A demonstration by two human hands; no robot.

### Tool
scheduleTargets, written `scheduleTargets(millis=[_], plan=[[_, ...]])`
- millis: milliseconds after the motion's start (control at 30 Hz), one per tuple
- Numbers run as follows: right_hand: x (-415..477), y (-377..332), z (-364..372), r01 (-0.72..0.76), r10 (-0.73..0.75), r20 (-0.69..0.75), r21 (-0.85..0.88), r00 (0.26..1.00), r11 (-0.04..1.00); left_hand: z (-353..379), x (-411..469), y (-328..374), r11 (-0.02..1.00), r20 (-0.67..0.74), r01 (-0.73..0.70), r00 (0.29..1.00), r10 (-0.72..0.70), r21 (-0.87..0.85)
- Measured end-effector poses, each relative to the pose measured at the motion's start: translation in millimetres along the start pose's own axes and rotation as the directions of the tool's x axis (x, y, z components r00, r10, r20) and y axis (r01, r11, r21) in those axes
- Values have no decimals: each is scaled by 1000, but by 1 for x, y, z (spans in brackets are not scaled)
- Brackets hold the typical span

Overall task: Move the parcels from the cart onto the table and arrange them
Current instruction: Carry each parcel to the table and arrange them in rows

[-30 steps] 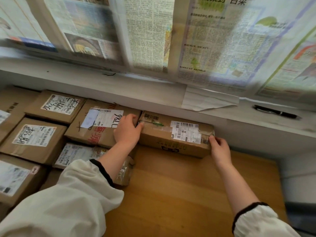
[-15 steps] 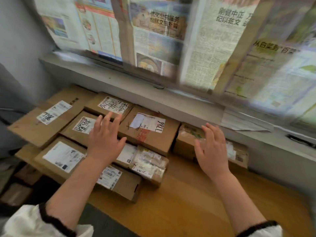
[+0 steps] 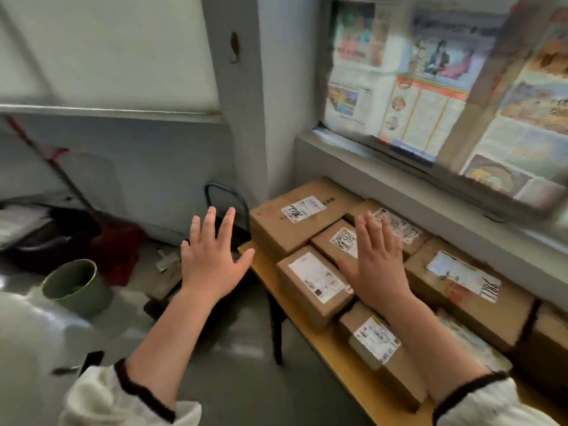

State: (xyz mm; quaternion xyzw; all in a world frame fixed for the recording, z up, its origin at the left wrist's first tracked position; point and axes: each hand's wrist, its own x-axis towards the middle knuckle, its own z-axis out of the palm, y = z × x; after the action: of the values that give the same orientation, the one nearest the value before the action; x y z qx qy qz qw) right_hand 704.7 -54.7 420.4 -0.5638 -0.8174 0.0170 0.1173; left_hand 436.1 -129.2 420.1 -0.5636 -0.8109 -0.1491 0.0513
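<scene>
The parcels [image 3: 313,281] lie packed together on the wooden table [image 3: 338,348] under the sill, brown cartons with white labels facing up — none of them is held. The right hand [image 3: 379,262] hovers above the cluster with its palm down and fingers spread wide, in front of the small labelled box [image 3: 335,241] and next to the carton [image 3: 316,284] nearest the table's left edge; whether it touches any box cannot be told. The left hand [image 3: 212,259] is also empty and splayed, palm down, out past the table's left end over the floor, in front of a dark chair [image 3: 227,195]. Both forearms reach forward from white sleeves with dark cuffs. The largest back-corner carton [image 3: 295,216] runs its long axis along the sill, as does the wide box [image 3: 467,287] at right; the near carton [image 3: 378,348] points its long axis along the table's front edge. A green bucket [image 3: 76,287] stands on the floor — well left of the table.
</scene>
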Motion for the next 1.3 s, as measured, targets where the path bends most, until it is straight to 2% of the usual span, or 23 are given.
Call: scheduleTargets(millis=[167,367,533,700,933,1133,1300], plan=[[30,-93,26,159,-163,94,49,982,986,-16,-14,-96,969,-33,245,969,-245,-14],[80,-181,66,309,-319,140,84,937,947,-6,-6,-186,875,-1,473,880,-475,-108],[141,-235,116,355,-366,229,90,902,931,23,22,-242,837,66,544,839,-540,-63],[222,-293,165,359,-378,297,121,877,926,52,88,-307,790,142,613,782,-607,-6],[317,-364,219,406,-431,414,152,802,901,94,165,-366,761,236,649,739,-631,-1],[369,-412,277,354,-400,533,192,746,915,140,203,-423,683,372,728,652,-661,-62],[404,-442,352,330,-353,628,158,694,931,205,238,-487,542,494,820,553,-671,-183]])
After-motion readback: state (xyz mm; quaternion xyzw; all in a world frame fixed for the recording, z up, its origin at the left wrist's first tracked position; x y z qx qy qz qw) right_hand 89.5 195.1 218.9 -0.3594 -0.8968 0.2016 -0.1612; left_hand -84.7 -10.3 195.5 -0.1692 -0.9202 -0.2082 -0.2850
